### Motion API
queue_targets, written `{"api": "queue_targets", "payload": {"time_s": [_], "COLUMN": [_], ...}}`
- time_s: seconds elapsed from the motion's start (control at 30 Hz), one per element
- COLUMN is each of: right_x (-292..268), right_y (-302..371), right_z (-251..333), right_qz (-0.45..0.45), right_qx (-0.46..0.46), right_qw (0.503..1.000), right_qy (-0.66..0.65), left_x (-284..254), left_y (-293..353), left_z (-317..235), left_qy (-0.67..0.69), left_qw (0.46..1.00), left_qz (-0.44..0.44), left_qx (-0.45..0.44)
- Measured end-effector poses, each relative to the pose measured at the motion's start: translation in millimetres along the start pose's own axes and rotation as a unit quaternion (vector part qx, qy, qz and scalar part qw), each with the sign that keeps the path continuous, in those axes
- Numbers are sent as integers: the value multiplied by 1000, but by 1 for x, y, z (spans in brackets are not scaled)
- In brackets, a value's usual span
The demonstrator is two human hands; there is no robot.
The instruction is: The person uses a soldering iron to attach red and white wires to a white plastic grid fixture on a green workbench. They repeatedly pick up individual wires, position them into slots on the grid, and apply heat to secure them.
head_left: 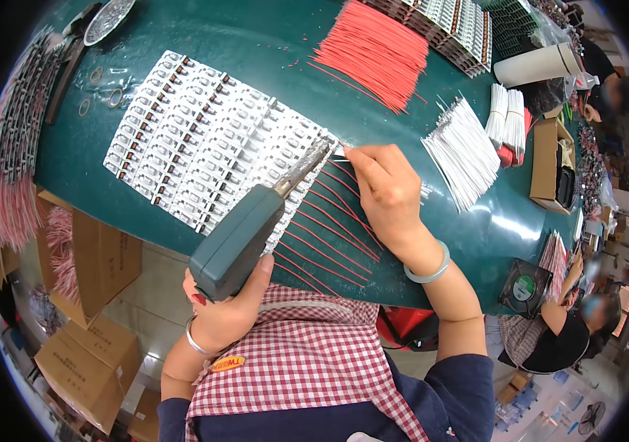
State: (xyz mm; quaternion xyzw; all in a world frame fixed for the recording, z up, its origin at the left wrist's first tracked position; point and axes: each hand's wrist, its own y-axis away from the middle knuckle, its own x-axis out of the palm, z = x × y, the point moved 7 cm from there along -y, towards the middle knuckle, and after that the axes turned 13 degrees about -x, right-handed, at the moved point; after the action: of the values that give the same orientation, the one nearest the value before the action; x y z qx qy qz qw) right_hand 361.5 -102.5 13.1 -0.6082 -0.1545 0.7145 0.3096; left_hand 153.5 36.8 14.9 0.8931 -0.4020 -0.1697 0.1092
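Note:
My left hand (232, 315) is wrapped round the handle of a dark green soldering gun (239, 237). Its metal tip reaches the far right corner of a panel of white circuit boards (207, 121). Right beside that tip, the thumb and fingers of my right hand (388, 190) pinch a thin wire, whose colour I cannot tell for sure. Several red wires (327, 248) run out from the panel's right edge, spread over the table below my right hand. Rows of small components cover the panel, dark ones among them toward its left side.
On the green table (270, 48) lie a pile of red wires (373, 55) and a pile of white wires (463, 155). Stacked board panels (456, 33) stand at the back. Wired boards (16, 147) hang over the left edge above cardboard boxes (89, 368). A co-worker (561, 331) sits at right.

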Motion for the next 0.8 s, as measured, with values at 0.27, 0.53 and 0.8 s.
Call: {"api": "queue_targets", "payload": {"time_s": [0.27,0.53,0.8], "right_x": [6,7,7], "right_y": [3,2,2], "right_z": [2,3,4], "right_qz": [17,29,28], "right_qx": [-12,-19,-24], "right_qw": [1000,999,999], "right_qy": [10,9,17], "left_x": [20,28,29], "left_y": [-12,-10,-9], "left_z": [-25,-31,-27], "left_qy": [-65,-140,-156], "left_qw": [993,982,978], "left_qz": [-13,-3,-5], "left_qx": [101,128,137]}}
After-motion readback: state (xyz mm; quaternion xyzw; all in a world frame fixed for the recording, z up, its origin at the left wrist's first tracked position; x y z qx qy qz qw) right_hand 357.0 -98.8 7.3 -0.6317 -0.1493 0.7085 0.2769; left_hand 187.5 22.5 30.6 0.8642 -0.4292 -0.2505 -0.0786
